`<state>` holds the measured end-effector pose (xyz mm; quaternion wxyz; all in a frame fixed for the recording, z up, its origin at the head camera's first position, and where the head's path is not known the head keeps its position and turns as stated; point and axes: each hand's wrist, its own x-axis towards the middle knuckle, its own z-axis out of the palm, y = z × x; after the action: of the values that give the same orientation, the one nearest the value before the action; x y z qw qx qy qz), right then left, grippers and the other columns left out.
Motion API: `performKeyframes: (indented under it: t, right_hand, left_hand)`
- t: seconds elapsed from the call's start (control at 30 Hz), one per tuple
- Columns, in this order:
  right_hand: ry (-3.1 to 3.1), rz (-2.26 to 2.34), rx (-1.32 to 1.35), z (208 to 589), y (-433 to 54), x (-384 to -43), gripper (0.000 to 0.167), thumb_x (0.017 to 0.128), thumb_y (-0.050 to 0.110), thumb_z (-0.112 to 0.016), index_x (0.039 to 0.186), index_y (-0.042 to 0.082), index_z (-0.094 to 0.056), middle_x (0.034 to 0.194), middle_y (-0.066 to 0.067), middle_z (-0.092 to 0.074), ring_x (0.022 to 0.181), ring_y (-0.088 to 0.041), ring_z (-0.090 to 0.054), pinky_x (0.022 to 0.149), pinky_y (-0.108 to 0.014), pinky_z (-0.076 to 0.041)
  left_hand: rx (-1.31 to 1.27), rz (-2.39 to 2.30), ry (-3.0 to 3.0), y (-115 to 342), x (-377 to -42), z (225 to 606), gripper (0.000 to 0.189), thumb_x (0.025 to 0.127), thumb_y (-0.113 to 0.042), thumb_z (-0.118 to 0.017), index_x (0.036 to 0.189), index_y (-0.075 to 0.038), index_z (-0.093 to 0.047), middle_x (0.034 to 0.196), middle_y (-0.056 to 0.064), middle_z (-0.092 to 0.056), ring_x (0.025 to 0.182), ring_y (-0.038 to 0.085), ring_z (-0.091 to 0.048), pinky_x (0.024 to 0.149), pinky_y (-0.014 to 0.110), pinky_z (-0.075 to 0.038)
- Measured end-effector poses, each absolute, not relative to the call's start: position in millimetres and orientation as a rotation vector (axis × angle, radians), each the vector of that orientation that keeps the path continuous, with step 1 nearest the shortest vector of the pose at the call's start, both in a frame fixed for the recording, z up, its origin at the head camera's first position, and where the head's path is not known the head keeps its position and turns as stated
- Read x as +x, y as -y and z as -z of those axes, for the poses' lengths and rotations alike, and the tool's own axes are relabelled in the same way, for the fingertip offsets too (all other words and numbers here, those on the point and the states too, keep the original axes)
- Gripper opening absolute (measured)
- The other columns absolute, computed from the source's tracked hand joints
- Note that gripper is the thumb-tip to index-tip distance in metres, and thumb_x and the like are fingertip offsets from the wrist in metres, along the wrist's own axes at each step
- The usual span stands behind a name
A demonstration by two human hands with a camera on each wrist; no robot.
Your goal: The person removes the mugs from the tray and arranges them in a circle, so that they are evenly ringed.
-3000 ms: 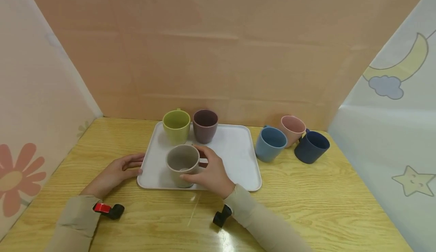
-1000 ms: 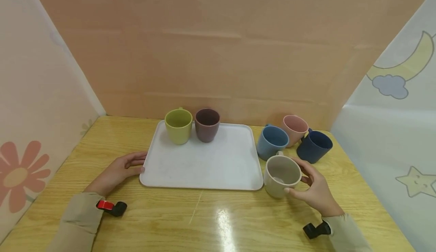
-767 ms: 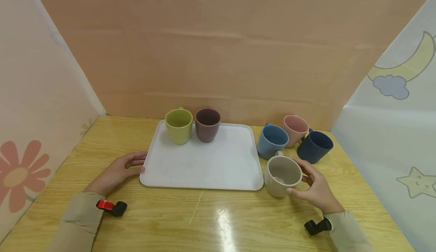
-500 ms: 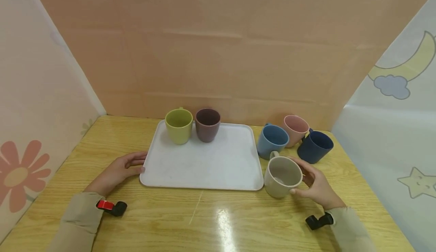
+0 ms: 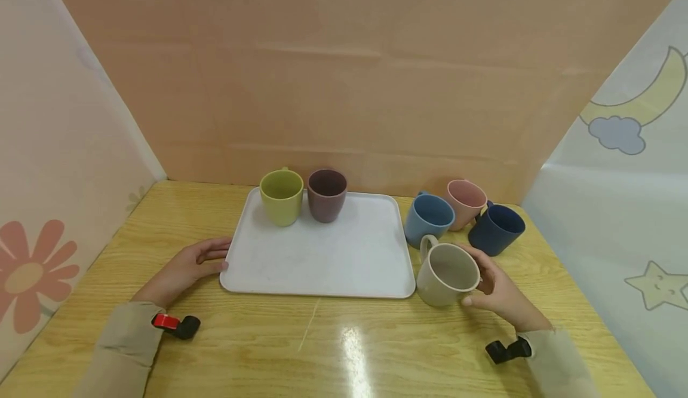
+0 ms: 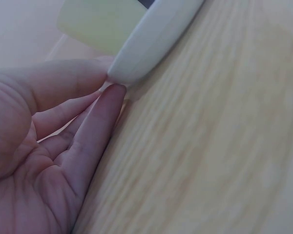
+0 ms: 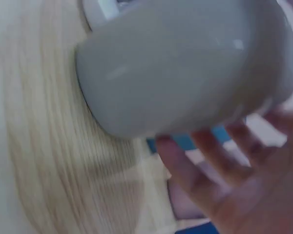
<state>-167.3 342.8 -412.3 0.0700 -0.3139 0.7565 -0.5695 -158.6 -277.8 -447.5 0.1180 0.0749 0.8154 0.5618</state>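
Observation:
In the head view, a beige mug [image 5: 443,281] stands at the right front corner of the white tray [image 5: 317,266], its handle facing back and left. My right hand [image 5: 500,293] holds the mug's right side between fingers and thumb. In the right wrist view, several fingertips lie against the mug's wall [image 7: 185,68]. With thumb and fingertips, my left hand [image 5: 185,269] holds the tray's left edge; the left wrist view shows them at the rim [image 6: 146,48]. On the tray's back left part stand a yellow-green mug [image 5: 282,198] and a purple mug [image 5: 326,196].
Behind the beige mug are a light blue mug [image 5: 429,222], a pink mug [image 5: 466,204] and a dark blue mug [image 5: 495,230]. They stand close together on the wooden table [image 5: 269,350]. An orange backdrop [image 5: 344,87] closes off the back.
The beige mug has moved from the tray's front to the table on its right. Since then it has turned in my right hand, its handle swinging left. My left hand stays at the tray.

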Motion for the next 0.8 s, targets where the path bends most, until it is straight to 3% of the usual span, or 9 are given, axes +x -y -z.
performKeyframes:
  t: [0.13,0.33,0.53,0.8]
  right_hand:
    - [-2.483,1.643,-0.807,409,-331,-162,0.101,0.077,-0.015,-0.077,0.160,0.006,-0.024,0.147,-0.007,-0.044,0.125,-0.013,-0.051,0.094,-0.024,-0.050]
    - [-2.397,1.800,-0.779,412,-326,-167,0.096,0.080,-0.020,-0.072,0.159,0.003,-0.022,0.145,0.002,-0.049,0.126,-0.008,-0.053,0.094,-0.021,-0.050]
    - [-2.387,1.857,-0.672,418,-326,-176,0.083,0.085,-0.015,-0.071,0.154,0.004,-0.030,0.145,0.005,-0.050,0.129,-0.005,-0.050,0.096,-0.019,-0.049]
    - [-2.453,1.866,-0.607,424,-324,-180,0.079,0.088,-0.012,-0.070,0.155,0.005,-0.033,0.146,0.004,-0.047,0.130,-0.004,-0.047,0.098,-0.016,-0.045]
  left_hand:
    - [0.222,-1.645,-2.389,279,-160,448,0.068,0.098,-0.027,-0.070,0.153,-0.001,-0.040,0.154,0.021,-0.044,0.132,0.022,-0.052,0.094,0.011,-0.043]
    - [0.216,-1.648,-2.385,279,-159,448,0.068,0.098,-0.027,-0.070,0.153,-0.001,-0.040,0.154,0.021,-0.043,0.128,0.013,-0.053,0.094,0.010,-0.043]
    - [0.207,-1.654,-2.376,279,-159,449,0.069,0.098,-0.028,-0.070,0.155,-0.003,-0.039,0.154,0.020,-0.044,0.133,0.024,-0.050,0.094,0.011,-0.043]
    - [0.201,-1.660,-2.365,278,-159,449,0.070,0.098,-0.029,-0.070,0.155,-0.004,-0.039,0.154,0.019,-0.043,0.137,0.036,-0.045,0.093,0.011,-0.043]
